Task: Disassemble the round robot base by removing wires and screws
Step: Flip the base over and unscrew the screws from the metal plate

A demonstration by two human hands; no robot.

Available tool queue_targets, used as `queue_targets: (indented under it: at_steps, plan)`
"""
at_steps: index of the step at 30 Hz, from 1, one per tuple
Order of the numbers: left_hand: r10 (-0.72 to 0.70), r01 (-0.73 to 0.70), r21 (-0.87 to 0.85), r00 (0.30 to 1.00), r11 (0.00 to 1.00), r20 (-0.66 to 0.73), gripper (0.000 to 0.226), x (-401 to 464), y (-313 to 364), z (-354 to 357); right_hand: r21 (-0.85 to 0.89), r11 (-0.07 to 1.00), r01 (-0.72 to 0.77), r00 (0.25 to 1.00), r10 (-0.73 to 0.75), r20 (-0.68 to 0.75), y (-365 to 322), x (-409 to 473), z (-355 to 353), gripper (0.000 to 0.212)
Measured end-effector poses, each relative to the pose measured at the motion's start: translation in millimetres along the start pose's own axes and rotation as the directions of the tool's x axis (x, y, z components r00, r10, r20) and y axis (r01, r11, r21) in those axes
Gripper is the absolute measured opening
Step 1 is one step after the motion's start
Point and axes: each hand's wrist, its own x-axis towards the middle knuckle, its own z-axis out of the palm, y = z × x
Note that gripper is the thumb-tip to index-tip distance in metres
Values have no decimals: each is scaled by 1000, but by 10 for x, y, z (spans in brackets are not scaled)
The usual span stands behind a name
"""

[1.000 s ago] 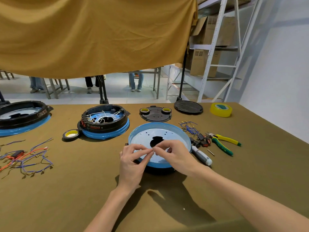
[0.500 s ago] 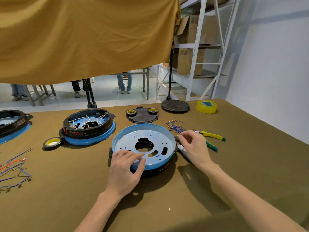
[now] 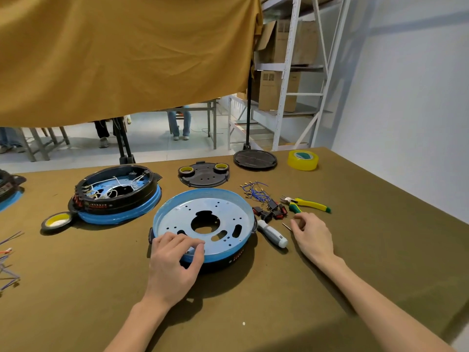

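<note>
on round base (image 3: 203, 219) rim, left hand (image 3: 175, 262) (curled); right hand (image 3: 313, 236) beside

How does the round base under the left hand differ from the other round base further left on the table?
The near base shows a bare blue plate with holes and no wires; the far base still has white wires tangled inside. The near base has its blue rim up and black part below; the far base has its black ring up and blue skirt below. The left hand grips only the near base. Both are round and blue and black.

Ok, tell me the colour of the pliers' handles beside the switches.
Yellow and green: the pliers show this in the head view, the only view.
</note>
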Motion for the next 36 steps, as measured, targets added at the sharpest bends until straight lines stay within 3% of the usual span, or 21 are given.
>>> queue_targets:
  at_steps: [4,11,16,19,20,22,25,29,32,36]
  plan:
    - [0,0,-2,1000,1000,6,34,2,2,-3,-134,989,60,996,-51,74,-31,-63,22,20]
    - [-22,22,-11,1000,1000,11,34,-5,-5,-4,-91,995,30,996,-22,89,-76,-148,-19,10]
    - [-31,32,-24,999,999,12,34,-12,-7,7,145,983,-115,992,106,64,-160,-159,-108,13]
    - [-35,35,-29,999,999,23,34,-13,10,-5,244,970,-8,999,-4,48,-347,-173,-160,21]
    - [-26,27,-34,999,999,31,33,-12,15,-12,198,979,52,993,-73,98,-422,-192,-161,28]
    - [0,3,-48,998,999,67,32,-16,2,-41,-50,979,198,962,-184,201,-544,-212,-114,39]
    - [37,-31,-48,991,998,129,43,-28,-73,-114,-278,935,221,944,-133,301,-648,-191,-85,52]
    - [55,-50,-34,983,998,177,50,-1,-181,-205,-390,897,207,950,-89,300,-723,-226,-127,32]
    - [35,-24,-59,981,998,191,62,21,-257,-277,-235,969,73,981,-27,191,-774,-283,-289,28]
    - [77,-73,-26,973,997,219,61,26,-276,-322,186,975,-125,986,100,137,-883,-168,-612,32]
